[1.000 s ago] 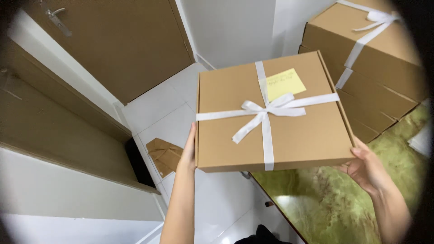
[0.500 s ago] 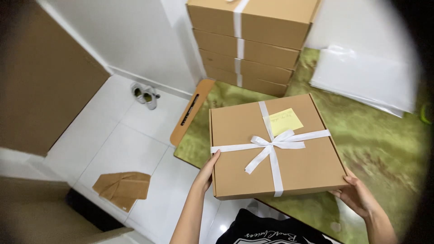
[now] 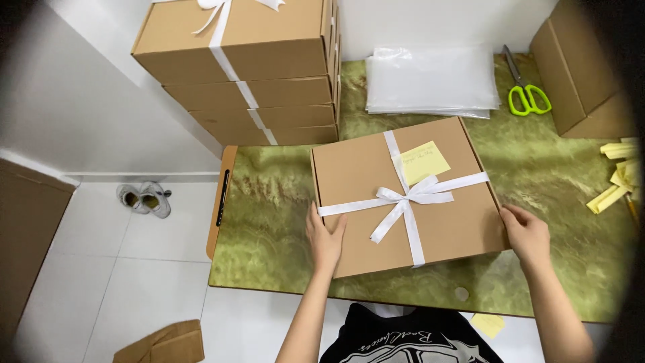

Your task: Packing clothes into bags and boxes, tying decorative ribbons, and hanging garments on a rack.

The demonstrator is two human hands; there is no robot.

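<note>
— Where's the flat cardboard box (image 3: 403,195) right now?

— On the green marbled surface (image 3: 269,202), near its front edge, turned a little askew. White ribbon (image 3: 403,198) tied crosswise over the lid, and a yellow note (image 3: 423,162) tucked beside the bow.

— And the hands?

— The left hand (image 3: 324,236) lies flat against the near-left side, fingers spread; the right hand (image 3: 526,233) cups the right corner. Both press the box from outside — neither grip is closed around anything.

— So which step is this?

— It looks like setting the box down or squaring it on the surface. I can't tell whether its full weight is resting yet.

— What's around it?

— A stack of like boxes (image 3: 248,67) at the back left, clear plastic bags (image 3: 433,81) behind, green-handled scissors (image 3: 527,94) to the right. Any further shift calls for even pressure from both sides, so the bow stays untouched.
</note>
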